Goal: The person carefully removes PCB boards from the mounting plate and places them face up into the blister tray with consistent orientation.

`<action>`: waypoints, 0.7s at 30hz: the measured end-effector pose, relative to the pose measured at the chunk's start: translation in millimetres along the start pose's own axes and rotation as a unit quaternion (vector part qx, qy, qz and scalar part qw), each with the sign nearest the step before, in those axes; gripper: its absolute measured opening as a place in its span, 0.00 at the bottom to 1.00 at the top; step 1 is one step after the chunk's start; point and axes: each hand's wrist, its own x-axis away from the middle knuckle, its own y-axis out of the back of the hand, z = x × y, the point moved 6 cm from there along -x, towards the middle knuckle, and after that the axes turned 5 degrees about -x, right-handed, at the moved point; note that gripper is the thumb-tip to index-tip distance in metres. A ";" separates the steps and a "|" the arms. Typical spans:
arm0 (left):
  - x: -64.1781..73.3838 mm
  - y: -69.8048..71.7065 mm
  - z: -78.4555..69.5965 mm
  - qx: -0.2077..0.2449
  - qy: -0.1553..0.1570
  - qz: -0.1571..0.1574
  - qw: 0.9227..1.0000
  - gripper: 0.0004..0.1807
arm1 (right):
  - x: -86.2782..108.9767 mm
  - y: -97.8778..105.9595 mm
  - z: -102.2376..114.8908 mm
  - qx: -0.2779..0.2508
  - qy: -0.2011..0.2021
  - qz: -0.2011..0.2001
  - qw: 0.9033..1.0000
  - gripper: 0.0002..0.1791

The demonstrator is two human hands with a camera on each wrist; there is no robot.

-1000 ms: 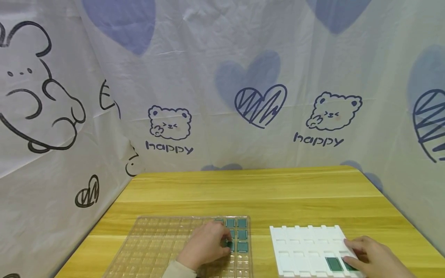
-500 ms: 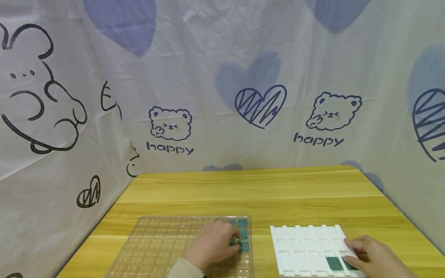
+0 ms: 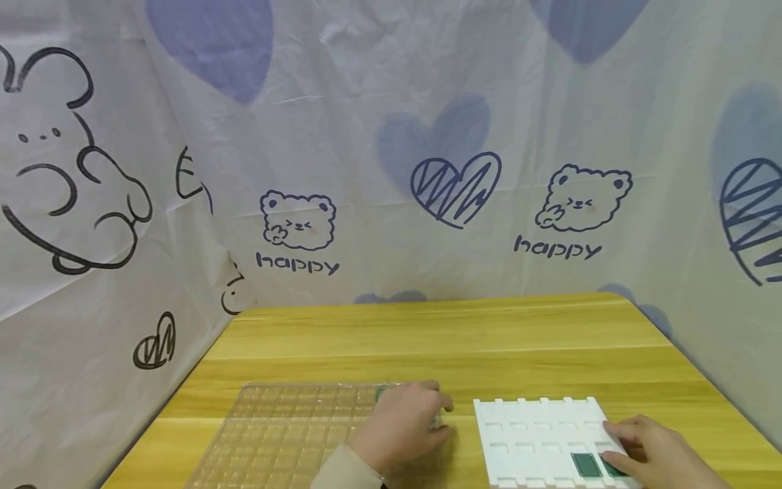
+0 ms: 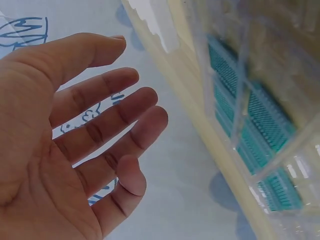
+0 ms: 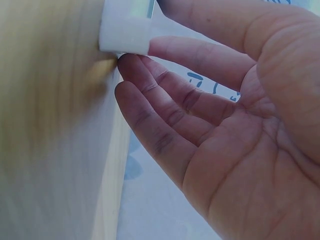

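Observation:
My left hand hovers over the right edge of a clear plastic compartment tray. Its fingers are loosely bent and apart in the left wrist view, with nothing between them. Several small teal-green chips with ridged edges sit in that tray's compartments, mostly hidden by the hand in the head view. To the right, my right hand pinches the right edge of a white slotted tray, thumb on top, fingers at the side and underneath. Two dark green square chips lie in its front row, one partly under the thumb.
Both trays lie on a yellow wood-grain table, a strip of bare wood between them. A white cloth printed with hearts and bears hangs behind the table and at its sides.
My left hand has moved right across the clear tray, from among the chips to its right edge, and its fingers have spread apart. The right hand and white tray stay put.

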 end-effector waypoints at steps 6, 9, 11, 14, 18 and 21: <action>-8.8 4.9 -7.4 0.029 -0.004 0.029 0.999 0.13 | 2.6 1.5 2.4 0.004 0.001 -0.001 1.000 0.38; -13.9 7.4 -13.6 0.015 -0.014 0.028 0.999 0.14 | 2.3 1.7 1.2 0.004 0.002 0.000 1.000 0.39; -17.2 8.9 -18.5 0.003 -0.022 0.025 0.999 0.14 | 2.1 1.6 0.7 0.002 0.000 0.000 1.000 0.39; -22.6 8.5 -25.4 -0.006 -0.028 0.029 0.999 0.14 | 1.4 1.4 0.6 0.000 -0.004 0.001 1.000 0.38; -28.3 7.6 -34.5 -0.020 -0.034 0.034 0.999 0.14 | 1.5 1.2 0.6 -0.004 -0.002 0.003 1.000 0.36; -31.3 7.8 -42.7 -0.034 -0.049 0.026 0.998 0.13 | 1.9 1.3 0.4 -0.005 0.003 0.006 1.000 0.36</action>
